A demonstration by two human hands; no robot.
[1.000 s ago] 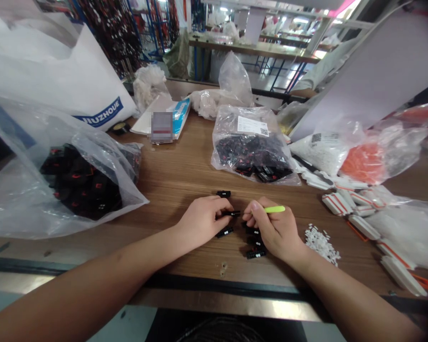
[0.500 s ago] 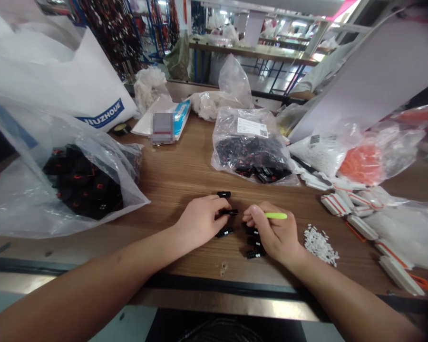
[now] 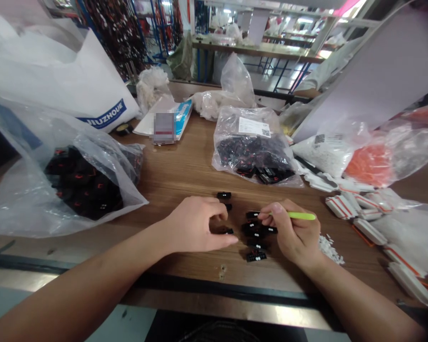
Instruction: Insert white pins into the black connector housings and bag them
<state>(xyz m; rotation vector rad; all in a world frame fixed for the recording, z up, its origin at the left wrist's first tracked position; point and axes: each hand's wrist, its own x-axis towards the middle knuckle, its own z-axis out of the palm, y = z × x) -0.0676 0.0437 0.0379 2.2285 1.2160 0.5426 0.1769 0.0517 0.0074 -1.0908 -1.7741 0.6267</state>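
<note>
My left hand (image 3: 194, 227) rests on the wooden table (image 3: 178, 175) with fingers and thumb curled round a small black connector (image 3: 226, 231). To its right, my right hand (image 3: 295, 233) pinches a thin green tool (image 3: 302, 216) that points right. Between the two hands lies a loose cluster of black connectors (image 3: 257, 230), and one with white pins (image 3: 256, 256) sits nearest me. A single black connector (image 3: 223, 195) lies just beyond my left fingers.
A large clear bag of black and red parts (image 3: 82, 185) lies at the left, and a labelled bag of black connectors (image 3: 257, 159) behind the hands. White pellets (image 3: 331, 247), white red-striped parts (image 3: 342, 206) and bags of white (image 3: 324, 152) and orange (image 3: 364, 164) pieces fill the right.
My hands have drawn apart. The right hand slid right with the green tool, and the left hand pulled back toward me onto a connector on the table.
</note>
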